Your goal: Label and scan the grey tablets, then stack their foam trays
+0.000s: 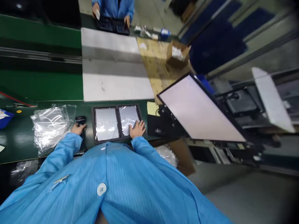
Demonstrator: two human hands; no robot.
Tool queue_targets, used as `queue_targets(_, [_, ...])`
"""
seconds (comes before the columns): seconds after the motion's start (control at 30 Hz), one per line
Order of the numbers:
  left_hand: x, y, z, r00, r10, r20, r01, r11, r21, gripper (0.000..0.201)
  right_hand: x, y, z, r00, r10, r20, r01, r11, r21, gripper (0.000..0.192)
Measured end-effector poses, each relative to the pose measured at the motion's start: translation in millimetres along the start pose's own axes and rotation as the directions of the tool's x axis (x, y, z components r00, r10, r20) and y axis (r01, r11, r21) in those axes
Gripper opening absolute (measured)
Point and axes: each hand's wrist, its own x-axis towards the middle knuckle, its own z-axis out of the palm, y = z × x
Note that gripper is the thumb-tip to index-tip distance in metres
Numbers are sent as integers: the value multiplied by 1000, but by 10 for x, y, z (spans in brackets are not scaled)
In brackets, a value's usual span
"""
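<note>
My left hand point(78, 128) is closed around a black handheld scanner point(80, 119), its round head pointing away from me. Left of it lies a pile of clear plastic bags point(50, 126). In front of my body a black two-compartment tray point(118, 122) rests on the green bench. Each compartment contains a flat, shiny panel that looks film-wrapped: a left panel point(106, 123) and a right panel point(128, 115). My right hand point(137, 129) lies with fingers spread on the right panel and the tray's right edge.
A tilted monitor point(203, 109) stands at the right, with a black mouse point(159, 132) and yellow paper point(153, 109) near it. Beyond the tray is a white board point(114, 68). A co-worker in blue point(114, 9) handles a black tray point(113, 25) opposite. A cardboard box point(177, 54) sits at the back right.
</note>
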Motion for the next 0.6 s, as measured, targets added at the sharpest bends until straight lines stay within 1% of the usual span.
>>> queue_targets(0.03, [32, 73, -3, 999, -1, 46, 1, 1000, 6, 44, 27, 21, 21, 1000, 2, -2, -2, 1000, 2, 74])
queue_targets(0.1, [21, 208, -28, 993, 0, 122, 0, 1000, 0, 43, 65, 63, 69, 1000, 3, -9, -3, 1000, 4, 71])
queue_targets(0.13, [-15, 277, -57, 984, 35, 175, -38, 999, 11, 45, 76, 80, 92, 1000, 0, -12, 0, 1000, 1, 70])
queue_targets(0.17, [-63, 350, -97, 965, 98, 245, -111, 993, 42, 47, 84, 96, 113, 1000, -2, -16, 2, 1000, -2, 69])
queue_targets(0.2, [-113, 429, -143, 929, 179, 325, -220, 971, 95, 49, 91, 109, 133, 1000, -4, -18, 4, 1000, -7, 68])
queue_targets(0.23, [-157, 511, -191, 876, 255, 410, -348, 922, 169, 52, 97, 122, 151, 1000, -5, -20, 5, 1000, -12, 68])
queue_targets(0.27, [-187, 594, -236, 819, 299, 490, -467, 844, 265, 53, 105, 134, 169, 1000, -7, -23, 7, 1000, -15, 68])
queue_targets(0.3, [-200, 672, -275, 778, 302, 550, -553, 744, 374, 54, 112, 147, 185, 1000, -9, -26, 8, 1000, -15, 68])
queue_targets(0.33, [-196, 741, -305, 767, 268, 583, -593, 644, 484, 55, 121, 159, 202, 999, -11, -31, 11, 1000, -12, 68])
queue_targets(0.4, [-149, 843, -338, 792, 167, 588, -587, 477, 654, 58, 138, 182, 234, 999, -19, -41, 19, 1000, 5, 68])
queue_targets(0.43, [-116, 876, -344, 804, 126, 582, -574, 422, 702, 59, 146, 192, 248, 999, -23, -47, 23, 1000, 15, 68])
queue_targets(0.5, [-58, 917, -342, 803, 109, 586, -580, 373, 724, 60, 159, 206, 268, 998, -26, -56, 27, 999, 32, 68])
queue_targets(0.6, [-32, 961, -324, 791, 149, 594, -602, 362, 712, 58, 170, 206, 272, 998, -21, -57, 23, 999, 42, 68])
